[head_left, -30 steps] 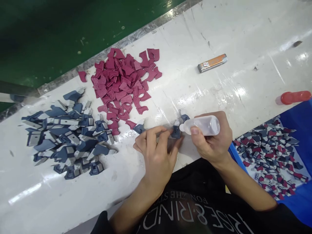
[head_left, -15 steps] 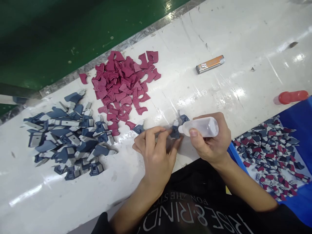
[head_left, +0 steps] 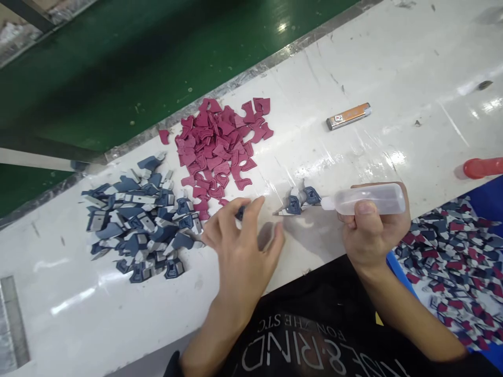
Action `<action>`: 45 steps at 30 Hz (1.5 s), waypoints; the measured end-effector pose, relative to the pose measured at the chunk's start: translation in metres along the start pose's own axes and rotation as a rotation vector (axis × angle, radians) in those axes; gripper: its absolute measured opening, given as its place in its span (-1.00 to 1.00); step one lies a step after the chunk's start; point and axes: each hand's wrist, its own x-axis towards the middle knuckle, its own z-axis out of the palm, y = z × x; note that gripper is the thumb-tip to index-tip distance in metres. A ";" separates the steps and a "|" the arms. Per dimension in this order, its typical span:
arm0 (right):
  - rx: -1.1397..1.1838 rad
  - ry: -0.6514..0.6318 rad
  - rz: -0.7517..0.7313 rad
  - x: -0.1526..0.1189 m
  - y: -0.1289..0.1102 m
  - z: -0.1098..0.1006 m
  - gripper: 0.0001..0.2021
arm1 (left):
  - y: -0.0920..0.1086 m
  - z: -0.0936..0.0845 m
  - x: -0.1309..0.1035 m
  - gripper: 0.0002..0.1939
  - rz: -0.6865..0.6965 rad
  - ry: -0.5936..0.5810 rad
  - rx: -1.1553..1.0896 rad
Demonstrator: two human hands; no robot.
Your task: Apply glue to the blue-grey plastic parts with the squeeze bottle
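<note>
My right hand (head_left: 371, 230) is wrapped round a translucent squeeze bottle (head_left: 367, 200), which lies nearly level with its nozzle pointing left. Just left of the nozzle, two blue-and-grey plastic pieces (head_left: 293, 204) rest on the table side by side. Over the table to their left is my left hand (head_left: 239, 238), fingers spread and holding nothing. Another blue-grey piece (head_left: 240, 212) shows partly behind its fingers. Beyond that hand lies a heap of flat maroon pieces (head_left: 216, 146), and further left a heap of blue-and-grey pieces (head_left: 137, 214).
An orange lighter (head_left: 349, 115) lies on the white table (head_left: 393, 78) towards the back. At the right edge is a red cylindrical object (head_left: 483, 167). Below it, a blue bin (head_left: 489, 196) holds many maroon, blue and grey pieces. Green surface (head_left: 157, 68) borders the table's far side.
My left hand has let go of the blue-grey piece and opened, moving off to its left. My right hand has drawn the bottle back to the right. The view has shifted.
</note>
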 end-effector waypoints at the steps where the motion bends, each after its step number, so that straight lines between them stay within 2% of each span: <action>1: 0.000 -0.003 0.004 -0.001 0.000 0.000 -0.70 | -0.011 -0.006 -0.001 -0.59 0.021 -0.008 0.007; 5: 0.024 -0.009 -0.004 -0.001 -0.002 0.001 -0.76 | -0.049 -0.018 -0.002 -0.41 0.131 -0.086 0.047; 9: 0.022 -0.002 -0.020 -0.001 -0.008 0.002 -0.76 | -0.061 -0.018 0.002 -0.57 0.184 -0.093 0.080; 15: 0.044 -0.077 0.036 -0.012 -0.024 0.001 -0.81 | -0.044 -0.016 -0.004 -0.73 0.215 -0.203 -0.093; 20: 0.016 -0.208 0.008 -0.022 -0.035 0.010 -0.83 | -0.019 -0.002 -0.015 -0.75 0.089 -0.111 -0.163; 25: -0.039 -0.286 0.073 -0.028 -0.037 0.013 -0.79 | -0.003 0.014 -0.020 -0.66 0.009 -0.088 -0.223; 34: -0.081 -0.353 0.096 -0.026 -0.037 0.011 -0.82 | -0.001 0.017 -0.021 -0.66 -0.036 -0.091 -0.273; 45: -0.295 -0.403 -0.048 -0.020 -0.044 -0.002 -0.81 | 0.001 0.017 -0.022 -0.63 -0.092 -0.124 -0.286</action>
